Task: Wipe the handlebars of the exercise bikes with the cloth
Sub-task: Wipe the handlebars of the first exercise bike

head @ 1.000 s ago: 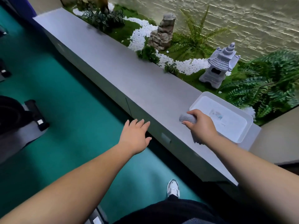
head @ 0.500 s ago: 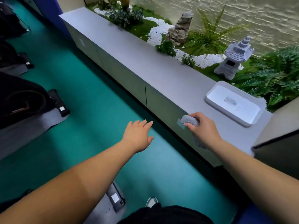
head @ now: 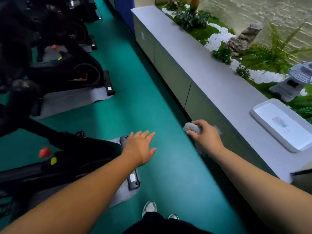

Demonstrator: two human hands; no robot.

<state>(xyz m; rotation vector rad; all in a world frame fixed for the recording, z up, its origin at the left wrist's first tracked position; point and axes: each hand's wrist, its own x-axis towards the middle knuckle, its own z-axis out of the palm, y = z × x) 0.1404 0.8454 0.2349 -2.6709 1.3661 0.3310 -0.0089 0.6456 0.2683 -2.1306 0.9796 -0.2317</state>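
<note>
Your right hand (head: pixel 206 138) grips grey cloth (head: pixel 192 127) beside counter (head: pixel 219 92); your left hand (head: pixel 140 147), fingers spread, empty, hangs nearer exercise bikes (head: pixel 64 75).

White tray (head: pixel 263 110) — grey ledge (head: pixel 211 76)

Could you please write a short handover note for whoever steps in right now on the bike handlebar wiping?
Left hand: open, fingers spread, holding nothing, out over the green floor.
Right hand: grips the grey cloth, bunched in the fist, beside the front of the grey counter.
Exercise bikes: lined up on the left on grey mats; the nearest one is just left of the left hand.
White tray: on the counter, to the right.
Done: cloth is in hand.
Left: no handlebar is being touched now; reach the bikes and wipe their handlebars. Which, if any, are already wiped cannot be told.
</note>
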